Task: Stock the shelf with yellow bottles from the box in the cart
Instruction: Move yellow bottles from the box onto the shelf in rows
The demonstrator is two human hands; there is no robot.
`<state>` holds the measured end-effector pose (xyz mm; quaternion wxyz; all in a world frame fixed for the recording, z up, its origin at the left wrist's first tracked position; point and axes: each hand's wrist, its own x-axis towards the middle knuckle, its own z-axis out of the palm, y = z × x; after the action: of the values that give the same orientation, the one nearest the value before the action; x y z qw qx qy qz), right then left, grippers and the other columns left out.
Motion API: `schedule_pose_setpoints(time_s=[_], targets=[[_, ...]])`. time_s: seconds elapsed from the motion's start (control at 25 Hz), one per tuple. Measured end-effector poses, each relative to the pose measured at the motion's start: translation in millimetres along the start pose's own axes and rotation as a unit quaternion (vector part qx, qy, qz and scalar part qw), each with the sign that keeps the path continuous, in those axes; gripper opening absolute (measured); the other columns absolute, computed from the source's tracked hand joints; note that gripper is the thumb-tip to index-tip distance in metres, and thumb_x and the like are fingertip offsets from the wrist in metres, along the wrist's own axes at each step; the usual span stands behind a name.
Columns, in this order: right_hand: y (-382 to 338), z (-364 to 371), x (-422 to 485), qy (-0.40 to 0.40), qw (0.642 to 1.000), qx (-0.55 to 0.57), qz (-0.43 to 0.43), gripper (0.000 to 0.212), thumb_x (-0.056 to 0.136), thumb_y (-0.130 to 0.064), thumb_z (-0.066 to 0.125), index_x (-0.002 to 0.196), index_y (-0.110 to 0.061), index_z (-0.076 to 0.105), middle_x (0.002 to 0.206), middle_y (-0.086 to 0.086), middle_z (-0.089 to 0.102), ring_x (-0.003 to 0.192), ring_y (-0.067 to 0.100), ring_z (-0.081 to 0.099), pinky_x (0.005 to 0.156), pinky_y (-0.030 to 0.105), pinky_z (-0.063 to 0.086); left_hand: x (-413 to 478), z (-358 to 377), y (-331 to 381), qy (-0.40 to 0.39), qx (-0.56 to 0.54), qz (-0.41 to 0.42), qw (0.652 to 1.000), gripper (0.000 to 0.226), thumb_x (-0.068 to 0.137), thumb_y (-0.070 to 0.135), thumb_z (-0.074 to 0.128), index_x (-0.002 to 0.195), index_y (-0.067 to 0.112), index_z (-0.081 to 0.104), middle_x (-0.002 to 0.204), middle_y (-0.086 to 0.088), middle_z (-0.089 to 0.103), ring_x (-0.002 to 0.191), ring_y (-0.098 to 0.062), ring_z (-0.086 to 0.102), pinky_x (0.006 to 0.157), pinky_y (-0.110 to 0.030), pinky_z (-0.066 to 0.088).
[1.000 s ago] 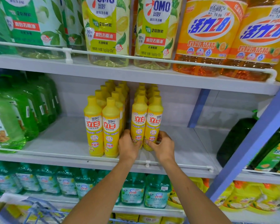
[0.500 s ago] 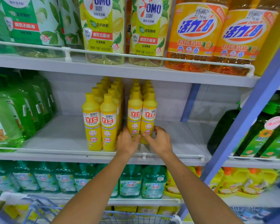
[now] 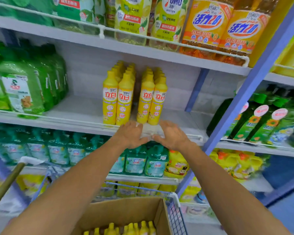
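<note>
The person shows only as two arms and two hands. The left hand [image 3: 131, 135] and the right hand [image 3: 172, 136] are bare, and motion blur smears their fingers, so nails and fine detail cannot be told. The left forearm [image 3: 81, 180] and the right forearm [image 3: 215, 180] are bare too, uncovered down to the picture's lower edge.

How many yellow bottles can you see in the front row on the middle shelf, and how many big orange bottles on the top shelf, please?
Front-row yellow bottles: 4
Big orange bottles: 2
Total: 6
</note>
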<state>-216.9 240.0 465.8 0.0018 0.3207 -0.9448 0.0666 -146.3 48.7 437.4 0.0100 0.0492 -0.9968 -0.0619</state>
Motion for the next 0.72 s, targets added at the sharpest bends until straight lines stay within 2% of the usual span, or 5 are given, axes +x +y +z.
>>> schedule_pose_setpoints(time_s=[0.12,0.24,0.44,0.72], targets=[[-22.2,-3.1,-30.7,0.004,0.997,-0.058,-0.058,0.082,0.092,-0.066,0.051,0.153,-0.015,0.034,0.157,0.014,0.037,0.142,0.035,0.036,0.114,0.045,0.036,-56.0,-15.4,-3.4,-0.013,0.051,-0.038,0.998,0.088,0.092,0.075,0.034,0.156,0.014,0.027,0.159,-0.019,0.031,0.145,-0.037,0.03,0.116,-0.051,0.032],[-46.8,3.7,-62.4,0.014,0.992,-0.073,-0.1,0.083,0.092,-0.068,0.049,0.155,-0.017,0.031,0.161,0.014,0.031,0.147,0.033,0.03,0.116,0.046,0.035,-118.4,-22.5,-3.8,-0.014,0.062,-0.073,0.995,0.088,0.093,0.076,0.031,0.157,0.015,0.025,0.159,-0.018,0.032,0.146,-0.036,0.029,0.117,-0.052,0.029],[-90.0,42.1,-113.8,-0.027,0.989,-0.051,-0.133,0.084,0.093,-0.069,0.046,0.158,-0.02,0.027,0.163,0.012,0.026,0.149,0.032,0.025,0.117,0.048,0.034,-204.3,2.4,-6.4,-0.056,0.105,-0.101,0.988,0.089,0.093,0.075,0.029,0.158,0.014,0.022,0.157,-0.018,0.033,0.145,-0.036,0.031,0.117,-0.053,0.029],[-117.7,112.4,-137.2,-0.089,0.986,-0.045,-0.134,0.079,0.094,-0.068,0.047,0.155,-0.02,0.031,0.159,0.011,0.032,0.145,0.034,0.031,0.111,0.051,0.04,-231.4,69.6,-23.6,-0.114,0.071,-0.102,0.986,0.085,0.095,0.072,0.03,0.157,0.015,0.022,0.157,-0.019,0.032,0.144,-0.038,0.032,0.116,-0.053,0.031]])
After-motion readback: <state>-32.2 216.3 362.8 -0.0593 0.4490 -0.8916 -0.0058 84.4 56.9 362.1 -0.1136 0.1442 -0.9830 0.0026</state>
